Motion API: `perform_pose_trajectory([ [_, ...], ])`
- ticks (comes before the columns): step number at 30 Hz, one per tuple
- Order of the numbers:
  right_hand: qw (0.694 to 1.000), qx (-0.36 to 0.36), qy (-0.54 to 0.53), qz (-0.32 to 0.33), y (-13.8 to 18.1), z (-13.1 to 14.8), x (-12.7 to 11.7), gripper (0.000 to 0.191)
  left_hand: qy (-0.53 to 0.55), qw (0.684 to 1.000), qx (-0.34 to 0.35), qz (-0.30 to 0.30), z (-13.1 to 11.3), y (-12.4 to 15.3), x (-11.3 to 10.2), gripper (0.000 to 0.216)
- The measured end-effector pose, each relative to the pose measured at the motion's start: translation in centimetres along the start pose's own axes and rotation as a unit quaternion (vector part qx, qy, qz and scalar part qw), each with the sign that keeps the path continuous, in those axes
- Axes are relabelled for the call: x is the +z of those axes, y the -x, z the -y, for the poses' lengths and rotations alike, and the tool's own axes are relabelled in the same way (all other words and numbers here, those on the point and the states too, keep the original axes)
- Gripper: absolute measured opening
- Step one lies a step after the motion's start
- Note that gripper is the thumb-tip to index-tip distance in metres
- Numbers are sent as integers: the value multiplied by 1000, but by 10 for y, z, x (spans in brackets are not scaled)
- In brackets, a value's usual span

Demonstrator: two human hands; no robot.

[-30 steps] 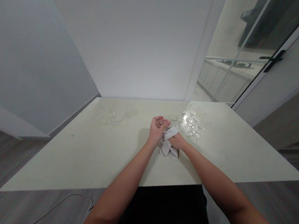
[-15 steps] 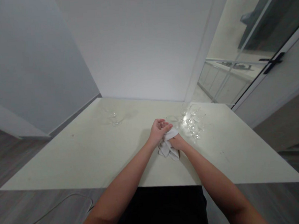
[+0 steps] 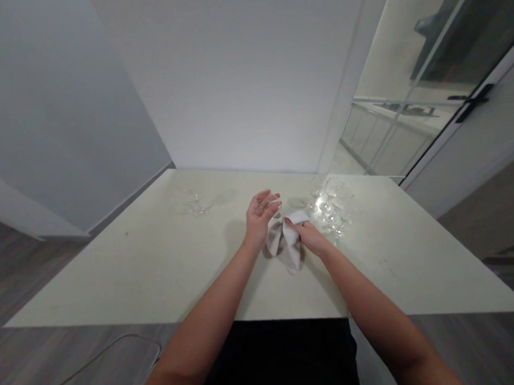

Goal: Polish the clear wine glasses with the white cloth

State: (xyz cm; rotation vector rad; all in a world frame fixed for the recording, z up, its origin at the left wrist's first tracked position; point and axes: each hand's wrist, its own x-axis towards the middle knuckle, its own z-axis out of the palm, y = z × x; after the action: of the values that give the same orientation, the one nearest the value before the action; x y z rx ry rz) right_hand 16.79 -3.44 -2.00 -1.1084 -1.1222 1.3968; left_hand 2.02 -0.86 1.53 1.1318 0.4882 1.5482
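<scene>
My left hand (image 3: pixel 259 217) is raised over the middle of the white table (image 3: pixel 157 268), fingers curled round a clear glass (image 3: pixel 274 205) that shows only faintly. My right hand (image 3: pixel 308 239) pinches a white cloth (image 3: pixel 283 244), which hangs between the two hands and touches the left palm. The cloth's lower end droops toward the tabletop.
Several clear stemmed glasses (image 3: pixel 333 206) stand close together just right of my hands. A couple more glasses (image 3: pixel 193 200) sit at the far left of the table. A glass door (image 3: pixel 429 89) is to the right, and a cable (image 3: pixel 93 356) lies on the floor at left.
The hands have drawn apart. My left hand rose and moved left, its fingers loosening, and the cloth, which was bunched under both hands, now hangs spread out between them.
</scene>
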Motion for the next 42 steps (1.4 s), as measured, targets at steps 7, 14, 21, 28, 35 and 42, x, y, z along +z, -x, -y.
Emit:
perform_pose_trajectory([
  [7,995,-81,55,30,-1,0,-1,30,-115,987,82,84,-5,4,3,60],
  [14,956,-198,217,12,-8,-3,-14,20,-149,978,96,112,1,5,6,61],
  [21,940,-223,243,-92,-2,0,-25,24,-398,898,166,90,5,5,-8,64],
  [28,910,-264,318,23,-4,15,-27,25,-532,776,142,308,-7,11,-7,58],
  [35,949,-197,245,-8,-7,14,-27,12,-543,760,172,314,-6,9,-6,54],
  [42,976,-133,166,55,-1,14,-22,15,-529,761,181,329,-8,11,-6,49],
])
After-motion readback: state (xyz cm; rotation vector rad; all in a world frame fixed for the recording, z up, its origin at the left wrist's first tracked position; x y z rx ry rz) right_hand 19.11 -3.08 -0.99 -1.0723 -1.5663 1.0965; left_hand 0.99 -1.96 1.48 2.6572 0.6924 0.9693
